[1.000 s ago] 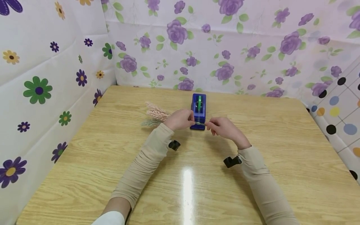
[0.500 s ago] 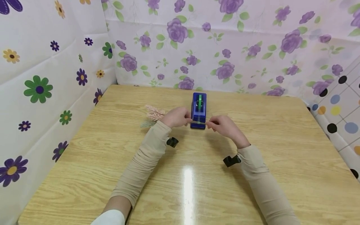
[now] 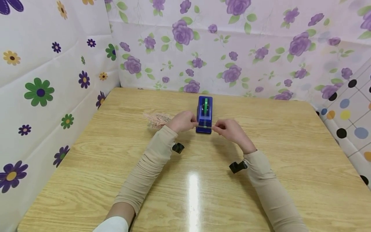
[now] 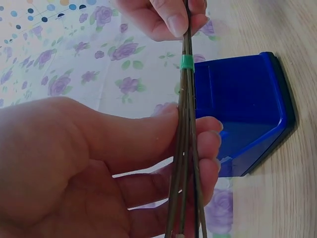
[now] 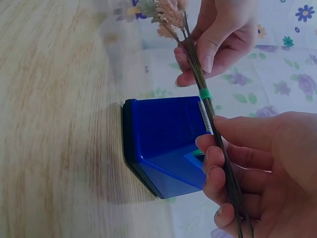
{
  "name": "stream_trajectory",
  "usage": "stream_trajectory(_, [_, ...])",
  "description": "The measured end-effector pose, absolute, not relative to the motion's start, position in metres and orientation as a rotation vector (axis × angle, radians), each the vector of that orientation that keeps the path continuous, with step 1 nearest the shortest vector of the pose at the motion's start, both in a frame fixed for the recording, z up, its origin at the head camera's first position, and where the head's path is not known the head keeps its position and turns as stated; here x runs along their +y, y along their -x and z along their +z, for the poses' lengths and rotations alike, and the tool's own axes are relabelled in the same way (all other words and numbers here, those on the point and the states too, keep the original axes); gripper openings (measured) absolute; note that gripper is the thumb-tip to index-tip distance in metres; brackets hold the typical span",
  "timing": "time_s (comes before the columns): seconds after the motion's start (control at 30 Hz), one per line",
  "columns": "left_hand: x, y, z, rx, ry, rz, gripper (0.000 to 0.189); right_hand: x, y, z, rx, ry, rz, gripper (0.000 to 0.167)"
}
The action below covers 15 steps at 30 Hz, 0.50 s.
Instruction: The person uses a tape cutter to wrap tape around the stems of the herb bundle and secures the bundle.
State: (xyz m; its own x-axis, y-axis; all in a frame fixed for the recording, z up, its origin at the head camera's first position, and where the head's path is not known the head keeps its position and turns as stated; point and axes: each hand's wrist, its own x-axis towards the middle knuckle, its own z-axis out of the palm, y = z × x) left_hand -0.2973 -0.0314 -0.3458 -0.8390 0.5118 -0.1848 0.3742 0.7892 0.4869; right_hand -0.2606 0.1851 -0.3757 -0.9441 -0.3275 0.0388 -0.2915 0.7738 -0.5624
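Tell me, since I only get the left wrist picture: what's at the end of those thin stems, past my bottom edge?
Observer: Fluffy flower heads, pink and pale green; the right wrist view shows them beyond the left hand.
Visitor: Lovely! And that blue box behind the stems, does it have anything inside?
Observer: Yes, the head view shows a green roll, probably tape, standing in its top.

Wrinkled beige arm sleeves [image 3: 147,166], small black wrist cameras [image 3: 178,148]; a white shirt sleeve [image 3: 112,224] at lower left.
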Motion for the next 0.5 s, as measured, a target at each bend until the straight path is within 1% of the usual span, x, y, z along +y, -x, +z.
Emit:
stream_trajectory(0.3, [-0.0304, 0.2978, -0.3487, 2.679, -0.704, 0.629, 0.021, 0.1862, 0.2597, -0.3764, 2.961, 0.508, -0.949, 0.018])
stream_trajectory(0.37, [-0.0306, 0.2985, -0.3488, 2.68, -0.736, 0.621, 0.02, 0.1864, 0.2596, -0.375, 2.959, 0.497, -0.954, 0.02])
stream_trajectory(0.5, [-0.0305, 0.2995, -0.3493, 2.642, -0.791, 0.618, 0.02, 0.1867, 0.2613, -0.3739, 2.932, 0.479, -0.947, 0.03])
